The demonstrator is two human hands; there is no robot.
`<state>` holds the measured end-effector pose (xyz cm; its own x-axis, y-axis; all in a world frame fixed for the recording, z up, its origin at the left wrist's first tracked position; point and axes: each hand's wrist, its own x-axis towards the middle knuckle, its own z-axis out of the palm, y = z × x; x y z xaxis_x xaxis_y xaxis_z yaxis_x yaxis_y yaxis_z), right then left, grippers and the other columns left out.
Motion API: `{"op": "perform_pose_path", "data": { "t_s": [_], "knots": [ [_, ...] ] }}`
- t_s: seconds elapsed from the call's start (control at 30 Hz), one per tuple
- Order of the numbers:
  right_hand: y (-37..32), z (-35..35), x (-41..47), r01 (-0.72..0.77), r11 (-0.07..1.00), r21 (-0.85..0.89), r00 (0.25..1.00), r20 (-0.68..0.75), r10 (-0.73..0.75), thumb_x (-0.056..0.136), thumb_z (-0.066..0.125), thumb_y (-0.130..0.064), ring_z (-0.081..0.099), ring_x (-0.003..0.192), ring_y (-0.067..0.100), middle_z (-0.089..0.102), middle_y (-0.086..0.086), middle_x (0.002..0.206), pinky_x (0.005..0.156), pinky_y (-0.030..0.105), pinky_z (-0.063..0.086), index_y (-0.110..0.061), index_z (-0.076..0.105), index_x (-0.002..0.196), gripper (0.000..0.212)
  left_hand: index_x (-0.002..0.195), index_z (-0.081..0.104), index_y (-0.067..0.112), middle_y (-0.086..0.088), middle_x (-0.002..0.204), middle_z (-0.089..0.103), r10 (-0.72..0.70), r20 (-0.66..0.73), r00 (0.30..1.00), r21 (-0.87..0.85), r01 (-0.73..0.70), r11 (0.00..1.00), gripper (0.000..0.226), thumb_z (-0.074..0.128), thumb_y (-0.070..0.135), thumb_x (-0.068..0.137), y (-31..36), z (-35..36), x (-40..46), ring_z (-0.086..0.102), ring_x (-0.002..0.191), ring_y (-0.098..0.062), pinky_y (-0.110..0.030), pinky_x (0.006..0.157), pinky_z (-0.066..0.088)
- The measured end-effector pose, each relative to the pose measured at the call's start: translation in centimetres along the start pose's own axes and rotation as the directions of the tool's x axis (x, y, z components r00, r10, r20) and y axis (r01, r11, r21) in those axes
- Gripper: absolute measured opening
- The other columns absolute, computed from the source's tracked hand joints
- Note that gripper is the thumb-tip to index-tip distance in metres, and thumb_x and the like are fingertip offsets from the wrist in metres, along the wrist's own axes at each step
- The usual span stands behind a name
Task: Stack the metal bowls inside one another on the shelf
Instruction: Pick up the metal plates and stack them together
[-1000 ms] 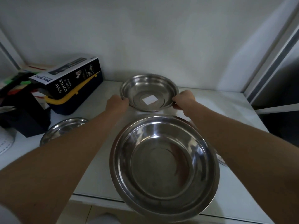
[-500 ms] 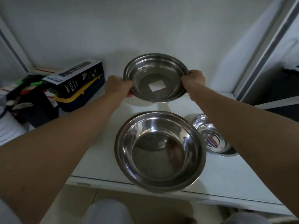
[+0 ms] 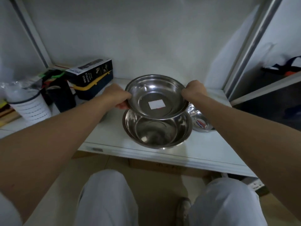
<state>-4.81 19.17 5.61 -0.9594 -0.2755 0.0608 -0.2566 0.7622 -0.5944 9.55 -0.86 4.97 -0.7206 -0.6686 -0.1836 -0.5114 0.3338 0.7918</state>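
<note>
Underneath both grips, white shelf (image 3: 162, 154), carrying big metal bowl (image 3: 156, 131) straight below them and, just past the right grip, a third small bowl (image 3: 202, 121) still sitting apart. Between left hand (image 3: 117, 97) and right hand (image 3: 193, 92), each grip closed on opposite rims, smaller bowl with white sticker (image 3: 156, 97), hovering tilted over the big one, not yet seated. Probably early in the stacking: nothing nested so far, two bowls left to drop in.
</note>
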Motion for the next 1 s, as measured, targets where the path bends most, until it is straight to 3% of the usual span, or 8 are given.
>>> {"op": "perform_pose_path", "data": {
  "t_s": [0.1, 0.2, 0.37, 0.47, 0.67, 0.77, 0.87, 1.0],
  "knots": [
    [1.8, 0.6, -2.3, -0.027, 0.997, -0.078, 0.997, 0.068, 0.032, 0.083, 0.055, -0.010, 0.063, 0.084, 0.032, 0.060, 0.014, 0.085, 0.068, 0.031, 0.044, -0.003, 0.058, 0.075, 0.011, 0.086, 0.068, -0.002, -0.018, 0.076, 0.076, 0.001, -0.003, 1.000, 0.159, -0.001, 0.987, 0.023, 0.065, 0.021, 0.086, -1.3, 0.9, -1.1, 0.075, 0.072, -0.026, -0.036, 0.077, 0.062],
    [3.7, 2.1, -3.0, -0.032, 0.985, -0.169, 0.990, 0.127, 0.054, 0.087, 0.056, -0.011, 0.055, 0.072, 0.029, 0.052, 0.009, 0.069, 0.063, 0.031, 0.042, -0.009, 0.044, 0.062, 0.027, 0.072, 0.063, 0.005, -0.011, 0.071, 0.074, 0.004, 0.013, 1.000, 0.391, -0.009, 0.920, 0.015, 0.069, 0.014, 0.082, -2.7, 2.8, -0.7, 0.070, 0.063, -0.020, -0.030, 0.066, 0.056],
    [3.9, 4.5, -2.9, 0.055, 0.963, -0.265, 0.984, 0.179, -0.007, 0.091, 0.054, -0.009, 0.053, 0.072, 0.024, 0.049, 0.007, 0.073, 0.067, 0.033, 0.044, -0.005, 0.048, 0.081, 0.012, 0.058, 0.054, 0.008, -0.006, 0.058, 0.062, 0.047, -0.005, 0.999, 0.551, -0.037, 0.834, 0.027, 0.067, 0.006, 0.081, -4.5, 3.7, -0.8, 0.056, 0.050, -0.014, -0.024, 0.046, 0.038],
    [4.1, 5.0, -2.8, 0.096, 0.946, -0.309, 0.981, 0.190, -0.037, 0.091, 0.053, -0.006, 0.054, 0.076, 0.027, 0.049, 0.008, 0.070, 0.066, 0.032, 0.043, -0.005, 0.049, 0.083, 0.008, 0.055, 0.052, 0.008, -0.004, 0.054, 0.058, 0.072, -0.011, 0.997, 0.604, -0.051, 0.795, 0.031, 0.068, 0.006, 0.081, -4.7, 3.7, -0.7, 0.052, 0.047, -0.012, -0.023, 0.043, 0.033],
    [4.3, 4.3, -1.9, 0.123, 0.940, -0.318, 0.988, 0.132, -0.084, 0.089, 0.056, -0.007, 0.054, 0.073, 0.028, 0.048, 0.006, 0.064, 0.065, 0.031, 0.042, -0.004, 0.050, 0.078, 0.013, 0.057, 0.045, 0.012, -0.006, 0.060, 0.053, 0.232, -0.044, 0.972, 0.661, -0.146, 0.736, 0.036, 0.068, 0.014, 0.084, -3.8, 4.0, -0.2, 0.053, 0.057, -0.018, -0.026, 0.052, 0.040],
    [4.2, 4.4, -2.0, 0.123, 0.945, -0.304, 0.989, 0.117, -0.091, 0.086, 0.057, -0.008, 0.058, 0.075, 0.028, 0.058, 0.009, 0.075, 0.065, 0.033, 0.045, -0.004, 0.062, 0.094, 0.011, 0.057, 0.046, 0.012, -0.002, 0.057, 0.049, 0.239, -0.028, 0.971, 0.627, -0.169, 0.760, 0.036, 0.070, 0.016, 0.084, -3.8, 4.1, -0.3, 0.058, 0.060, -0.020, -0.026, 0.052, 0.040],
    [5.1, 3.8, -1.7, 0.045, 0.982, -0.185, 0.999, 0.007, -0.044, 0.084, 0.057, -0.012, 0.062, 0.083, 0.031, 0.064, 0.011, 0.091, 0.073, 0.036, 0.051, -0.008, 0.066, 0.102, 0.020, 0.060, 0.056, 0.002, -0.009, 0.059, 0.058, 0.227, -0.063, 0.972, 0.516, -0.163, 0.841, 0.029, 0.063, 0.014, 0.086, -3.9, 2.6, -0.5, 0.058, 0.055, -0.022, -0.026, 0.050, 0.039],
    [7.1, 1.0, 0.0, -0.132, 0.984, 0.120, 0.979, -0.140, 0.148, 0.082, 0.053, -0.008, 0.066, 0.091, 0.036, 0.070, 0.019, 0.095, 0.082, 0.040, 0.055, 0.001, 0.070, 0.095, 0.023, 0.091, 0.068, -0.008, -0.023, 0.089, 0.071, 0.183, -0.186, 0.965, 0.417, -0.091, 0.905, 0.026, 0.052, 0.013, 0.088, -4.3, -0.1, -0.2, 0.069, 0.084, -0.036, -0.040, 0.075, 0.054]
  ]
}}
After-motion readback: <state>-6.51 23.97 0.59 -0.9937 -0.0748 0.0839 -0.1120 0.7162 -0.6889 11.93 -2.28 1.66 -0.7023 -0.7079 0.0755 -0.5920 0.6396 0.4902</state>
